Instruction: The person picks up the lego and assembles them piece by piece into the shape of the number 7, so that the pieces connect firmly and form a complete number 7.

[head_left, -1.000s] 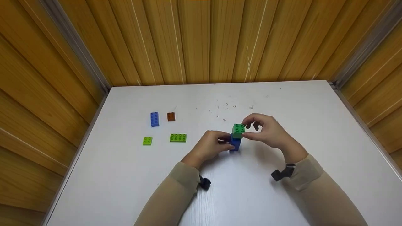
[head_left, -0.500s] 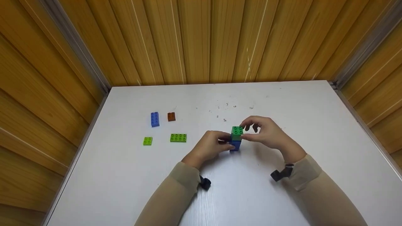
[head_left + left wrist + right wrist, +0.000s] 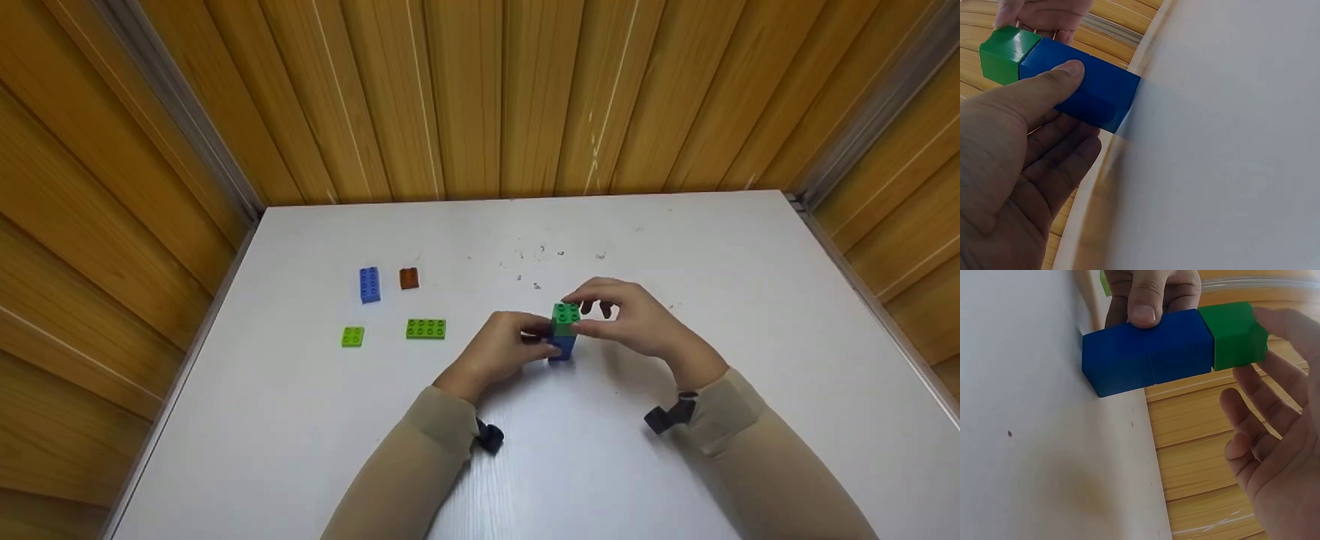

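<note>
A small green toy brick (image 3: pixel 566 319) with studs on top caps a blue toy-brick stack (image 3: pixel 564 346) standing upright on the table. One seam across the blue (image 3: pixel 1151 369) shows two blue bricks in the right wrist view. The green brick lies flush against the upper blue one. My left hand (image 3: pixel 499 349) pinches the blue stack from the left, thumb on its near side. From the right, my right hand (image 3: pixel 630 321) holds the green brick between thumb and fingers, its other fingers bent and free of the bricks.
Left of my hands, on the white table (image 3: pixel 300 420), lie a long blue brick (image 3: pixel 369 285), a brown brick (image 3: pixel 409 278), a small lime brick (image 3: pixel 352 337) and a longer lime brick (image 3: pixel 426 328). Wood-patterned panels (image 3: pixel 465 97) border the table behind and at both sides.
The green brick has moved down and slightly left, from sitting askew to lining up with the blue stack. My right hand has shifted left with it; the left hand stays put.
</note>
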`<state>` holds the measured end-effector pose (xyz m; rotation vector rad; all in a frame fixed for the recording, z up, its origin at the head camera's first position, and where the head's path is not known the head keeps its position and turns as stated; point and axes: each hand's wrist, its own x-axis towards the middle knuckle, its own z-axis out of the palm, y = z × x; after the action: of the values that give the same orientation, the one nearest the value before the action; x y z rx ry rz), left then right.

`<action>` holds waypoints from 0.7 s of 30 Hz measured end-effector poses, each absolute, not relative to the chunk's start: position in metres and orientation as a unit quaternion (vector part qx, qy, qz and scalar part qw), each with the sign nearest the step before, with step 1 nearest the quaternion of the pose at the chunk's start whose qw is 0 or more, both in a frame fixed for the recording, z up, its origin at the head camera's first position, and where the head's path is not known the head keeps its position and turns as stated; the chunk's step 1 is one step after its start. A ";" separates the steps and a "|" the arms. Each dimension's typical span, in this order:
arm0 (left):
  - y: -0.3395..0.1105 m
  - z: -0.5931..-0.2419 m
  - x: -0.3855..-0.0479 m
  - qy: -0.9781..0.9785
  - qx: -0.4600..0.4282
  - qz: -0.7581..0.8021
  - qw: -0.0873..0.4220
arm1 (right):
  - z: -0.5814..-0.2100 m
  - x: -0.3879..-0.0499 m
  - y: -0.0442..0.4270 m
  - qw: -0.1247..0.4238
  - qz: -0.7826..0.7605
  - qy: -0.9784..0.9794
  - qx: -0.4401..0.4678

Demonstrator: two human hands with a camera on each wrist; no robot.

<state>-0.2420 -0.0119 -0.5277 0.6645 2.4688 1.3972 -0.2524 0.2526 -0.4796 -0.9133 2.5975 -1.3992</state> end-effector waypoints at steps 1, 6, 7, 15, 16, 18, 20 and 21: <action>-0.012 -0.528 -0.242 0.842 0.227 0.477 0.113 | -0.481 -0.252 0.252 0.024 -0.455 0.840 -0.294; -0.009 -0.529 -0.241 0.840 0.229 0.479 0.112 | -0.485 -0.250 0.252 0.024 -0.468 0.841 -0.271; -0.009 -0.529 -0.241 0.839 0.230 0.480 0.112 | -0.485 -0.250 0.252 0.026 -0.471 0.840 -0.268; -0.011 -0.527 -0.242 0.835 0.237 0.484 0.109 | -0.493 -0.251 0.249 0.012 -0.523 0.801 -0.290; -0.012 -0.527 -0.243 0.836 0.235 0.484 0.108 | -0.495 -0.252 0.247 0.009 -0.530 0.795 -0.295; -0.012 -0.528 -0.243 0.837 0.231 0.485 0.108 | -0.498 -0.253 0.245 0.004 -0.541 0.784 -0.305; -0.012 -0.529 -0.243 0.836 0.229 0.486 0.110 | -0.500 -0.253 0.243 -0.001 -0.547 0.778 -0.308; -0.012 -0.530 -0.242 0.836 0.228 0.486 0.111 | -0.502 -0.253 0.243 -0.003 -0.549 0.777 -0.309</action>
<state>-0.2422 -0.0121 -0.5300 0.6710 2.4568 1.4264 -0.2527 0.2427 -0.5017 -0.9716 2.4441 -1.7289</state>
